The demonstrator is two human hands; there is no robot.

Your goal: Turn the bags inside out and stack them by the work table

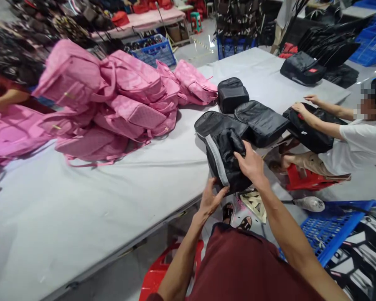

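A black bag (235,171) with a light grey zipper strip along its side is held at the table's near edge. My left hand (210,197) grips its lower corner by the end of the zipper strip, fingers partly behind the fabric. My right hand (251,164) is closed on the bag's right side, the thumb pressed on the cloth. Just beyond it lie another black bag (207,122) with a grey edge and a boxy black bag (261,121). A smaller black bag (233,94) stands upright behind them.
Pink backpacks (138,113) are heaped on the white table (113,209) to the left. At the right a seated co-worker (357,142) handles a black bag (313,129). A blue crate (347,225) stands at my lower right, a red stool (155,276) at my lower left.
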